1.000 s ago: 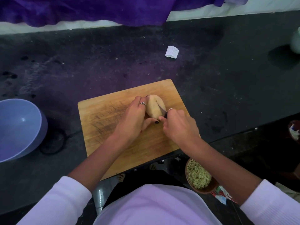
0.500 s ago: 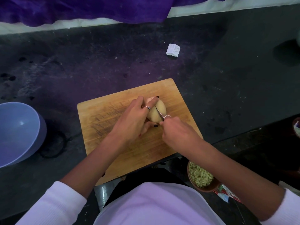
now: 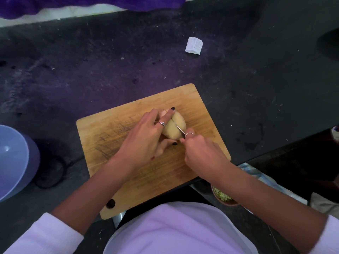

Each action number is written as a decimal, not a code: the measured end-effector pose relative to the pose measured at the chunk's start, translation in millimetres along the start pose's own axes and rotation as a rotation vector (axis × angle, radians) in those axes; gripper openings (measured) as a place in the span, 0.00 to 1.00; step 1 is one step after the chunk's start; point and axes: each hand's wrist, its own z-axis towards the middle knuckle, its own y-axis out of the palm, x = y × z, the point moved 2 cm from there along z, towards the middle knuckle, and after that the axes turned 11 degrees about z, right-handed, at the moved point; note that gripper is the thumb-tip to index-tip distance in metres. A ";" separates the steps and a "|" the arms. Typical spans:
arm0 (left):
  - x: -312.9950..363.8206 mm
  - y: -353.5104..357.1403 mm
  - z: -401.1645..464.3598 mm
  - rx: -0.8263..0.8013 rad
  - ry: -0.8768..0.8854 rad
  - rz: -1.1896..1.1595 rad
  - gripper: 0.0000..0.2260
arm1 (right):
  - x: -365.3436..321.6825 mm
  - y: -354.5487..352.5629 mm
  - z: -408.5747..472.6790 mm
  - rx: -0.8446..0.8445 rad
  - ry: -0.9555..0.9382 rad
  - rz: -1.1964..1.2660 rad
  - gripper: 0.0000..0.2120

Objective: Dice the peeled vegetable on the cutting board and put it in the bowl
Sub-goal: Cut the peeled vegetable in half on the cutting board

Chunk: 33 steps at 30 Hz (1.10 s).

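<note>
A peeled pale-yellow potato (image 3: 178, 122) lies on the wooden cutting board (image 3: 113, 132) near its far middle. My left hand (image 3: 145, 136) holds the potato from the left, index finger laid over its top and thumb tucked under its near side. My right hand (image 3: 203, 154) grips a knife (image 3: 178, 129) whose thin blade is sunk lengthwise into the potato; the handle is hidden in my fist. A blue-grey bowl (image 3: 11, 162) stands at the left edge of the view, empty as far as I can see.
The board sits on a dark stone counter (image 3: 247, 92), its near edge overhanging. A folded white paper slip (image 3: 193, 46) lies beyond the board. Below the counter edge, right of my lap, is a brown bowl of chopped greenish bits (image 3: 224, 197). Purple cloth (image 3: 91, 4) hangs at the back.
The knife has sunk deeper along the potato. My left index finger has stretched over the potato's top. The view has shifted a little.
</note>
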 end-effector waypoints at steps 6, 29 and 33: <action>10.0 -5.8 1.1 -0.019 0.004 0.083 0.35 | 7.2 8.0 -0.7 0.083 -0.004 0.060 0.08; 17.2 -15.0 2.0 -0.073 -0.100 0.197 0.36 | 1.3 -0.6 -7.1 0.228 0.028 0.006 0.12; 20.1 -15.4 5.9 -0.071 -0.082 0.221 0.36 | 13.3 -6.9 -7.7 0.127 0.034 0.034 0.16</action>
